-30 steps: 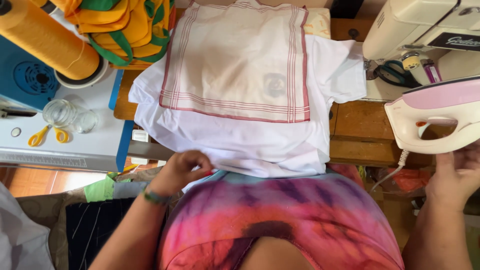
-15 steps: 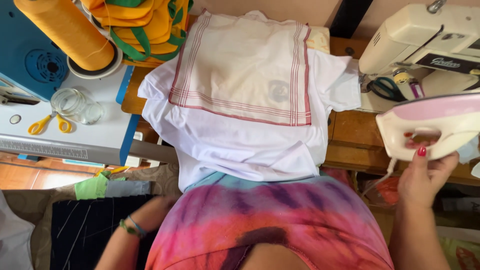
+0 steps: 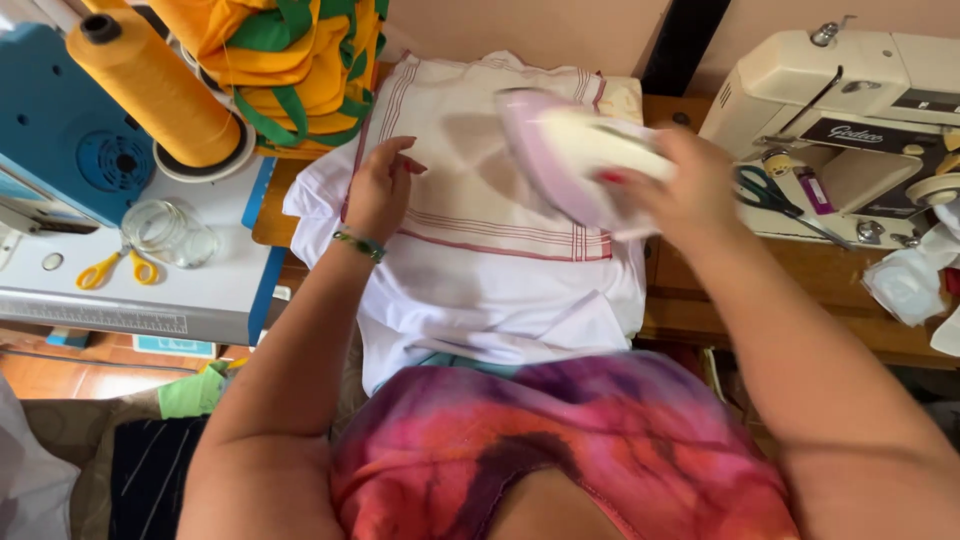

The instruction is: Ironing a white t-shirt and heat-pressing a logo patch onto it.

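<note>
Lying flat on the wooden table [image 3: 700, 300], white cloth [image 3: 480, 250] with red stripes. Gripping the pink and white iron [image 3: 570, 150] above the cloth, right hand [image 3: 680, 190], fingers curled tight. Pressing the cloth's left side, left hand [image 3: 380, 190], fingers spread flat.

Beige wall [image 3: 520, 30], wooden table [image 3: 700, 300], orange tiled floor [image 3: 40, 375].

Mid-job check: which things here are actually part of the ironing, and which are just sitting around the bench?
In use:
- iron, gripped by the right hand
- white cloth with red stripes, pressed flat by the left hand

Lying about:
- yellow thread cone
- yellow-handled scissors
- glass jar
- sewing machine
- orange and green fabric pile
</note>
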